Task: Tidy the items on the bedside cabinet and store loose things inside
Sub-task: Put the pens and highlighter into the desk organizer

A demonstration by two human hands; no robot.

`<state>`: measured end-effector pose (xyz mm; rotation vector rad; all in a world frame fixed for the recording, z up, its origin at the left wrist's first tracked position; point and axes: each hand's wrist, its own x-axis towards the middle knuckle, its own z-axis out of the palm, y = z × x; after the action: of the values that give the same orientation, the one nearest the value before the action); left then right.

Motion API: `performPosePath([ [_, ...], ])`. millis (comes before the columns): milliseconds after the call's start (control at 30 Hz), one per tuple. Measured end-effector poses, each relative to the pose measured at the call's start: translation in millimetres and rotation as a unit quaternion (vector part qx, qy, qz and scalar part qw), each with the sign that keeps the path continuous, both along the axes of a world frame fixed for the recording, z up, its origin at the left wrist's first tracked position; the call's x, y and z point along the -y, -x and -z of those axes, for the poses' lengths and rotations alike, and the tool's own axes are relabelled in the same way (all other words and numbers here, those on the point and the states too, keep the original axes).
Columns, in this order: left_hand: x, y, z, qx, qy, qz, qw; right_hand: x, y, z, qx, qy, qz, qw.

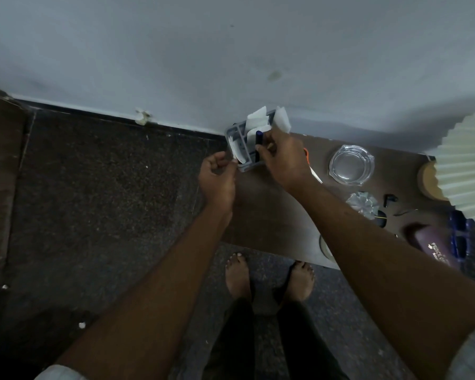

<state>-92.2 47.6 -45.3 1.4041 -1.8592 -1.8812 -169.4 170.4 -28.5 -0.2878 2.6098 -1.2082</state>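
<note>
- Organizer tray (244,164), grey and divided into compartments, sits at the left end of the bedside cabinet's bench (272,215), against the wall, with white paper slips (257,120) sticking up from it.
- Right hand (283,157) reaches forward with its arm stretched over the bench, fingers closed round a dark blue tube (259,141) held upright over the tray.
- Left hand (217,176) hovers just beside the tray's left edge, fingers curled, thumb and forefinger pinching a white paper scrap (235,150).
- Glass ashtray (351,164) lies well to the right.
</note>
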Motion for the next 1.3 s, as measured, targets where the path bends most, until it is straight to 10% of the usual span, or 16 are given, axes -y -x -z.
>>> performPosePath([
  [667,-0.3,3.5,3.9,0.022,-0.083,0.042,0.995,-28.7,6.8,-4.3,0.082,0.115,0.189,0.972],
  [867,3.7,4.8,5.2,0.034,-0.078,0.098,0.992,-23.4,-1.8,10.7,0.221,0.143,0.156,0.952],
  [1300,1.6,15.0,-2.9,0.026,-0.078,0.13,0.988,-16.4,-5.9,22.2,0.206,0.14,0.156,0.956],
])
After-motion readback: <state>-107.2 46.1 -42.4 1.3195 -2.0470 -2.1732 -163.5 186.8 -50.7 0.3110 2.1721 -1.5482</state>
